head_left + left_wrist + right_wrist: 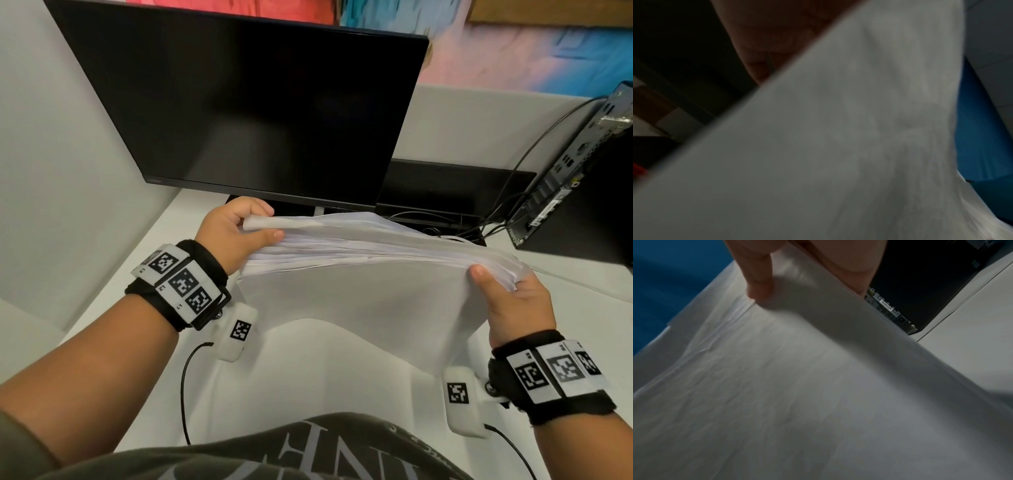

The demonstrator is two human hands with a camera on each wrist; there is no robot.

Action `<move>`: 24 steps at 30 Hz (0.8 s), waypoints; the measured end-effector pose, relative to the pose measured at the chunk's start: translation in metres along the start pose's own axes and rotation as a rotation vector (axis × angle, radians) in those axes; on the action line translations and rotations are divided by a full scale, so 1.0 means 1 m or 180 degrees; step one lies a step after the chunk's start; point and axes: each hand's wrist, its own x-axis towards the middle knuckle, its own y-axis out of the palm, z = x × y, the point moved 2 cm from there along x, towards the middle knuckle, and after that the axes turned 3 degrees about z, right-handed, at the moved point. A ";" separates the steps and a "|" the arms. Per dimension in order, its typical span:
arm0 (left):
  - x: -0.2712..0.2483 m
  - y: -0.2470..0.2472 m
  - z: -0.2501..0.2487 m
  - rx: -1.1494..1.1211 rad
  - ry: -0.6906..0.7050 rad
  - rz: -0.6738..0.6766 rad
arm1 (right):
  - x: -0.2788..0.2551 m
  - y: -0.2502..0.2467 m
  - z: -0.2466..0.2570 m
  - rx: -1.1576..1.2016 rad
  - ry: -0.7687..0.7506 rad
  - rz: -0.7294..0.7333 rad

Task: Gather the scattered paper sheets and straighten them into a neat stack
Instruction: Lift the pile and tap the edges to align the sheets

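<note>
A thick bundle of white paper sheets (pixel 359 274) hangs in the air above the white desk, held on edge with its upper edges fanned and uneven. My left hand (pixel 239 229) grips the bundle's left end, thumb in front and fingers curled over the top. My right hand (pixel 510 294) grips the right end, thumb pressed on the near sheet. In the left wrist view the paper (pixel 838 146) fills the frame, blurred. In the right wrist view a thumb (pixel 758 277) presses on the creased sheets (pixel 797 394).
A dark monitor (pixel 246 109) stands right behind the paper. A black computer case (pixel 575 178) with cables stands at the right, also seen as the case (pixel 920 285) beyond the sheets. White desk surface (pixel 325 370) lies below the bundle.
</note>
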 end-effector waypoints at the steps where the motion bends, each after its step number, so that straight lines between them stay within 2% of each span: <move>1: 0.001 -0.001 0.003 -0.0120 -0.0129 -0.0092 | 0.000 0.000 0.000 0.0007 -0.0004 -0.0008; 5: 0.001 -0.007 0.018 -0.0384 -0.0329 -0.0181 | 0.002 0.000 -0.002 0.0020 0.0017 -0.0075; 9: -0.005 -0.007 0.028 -0.0583 0.0012 0.0723 | 0.001 -0.002 -0.003 -0.0079 0.0005 -0.0121; 13: -0.013 -0.005 0.035 0.0010 0.0135 0.1273 | -0.001 -0.001 -0.003 -0.0058 -0.0004 -0.0082; 15: -0.018 -0.002 0.033 0.0251 0.0055 0.1164 | -0.001 0.000 -0.002 -0.0036 -0.0029 -0.0086; 16: -0.020 0.000 0.032 0.0278 0.0039 0.0959 | 0.000 -0.001 -0.003 -0.0017 -0.0025 -0.0074; 18: -0.017 0.000 0.036 0.0068 0.0036 0.0451 | 0.000 -0.003 -0.007 0.0145 0.0056 -0.0019; 20: -0.011 -0.001 0.045 -0.0304 -0.0126 0.0186 | 0.001 -0.007 -0.017 0.0299 0.0257 0.0166; 22: -0.002 0.000 0.055 -0.0505 -0.0380 0.0186 | 0.002 -0.010 -0.030 0.0258 0.0502 0.0409; 24: 0.006 0.003 0.065 -0.0378 -0.0663 0.0312 | 0.003 -0.009 -0.039 0.0215 0.0675 0.0578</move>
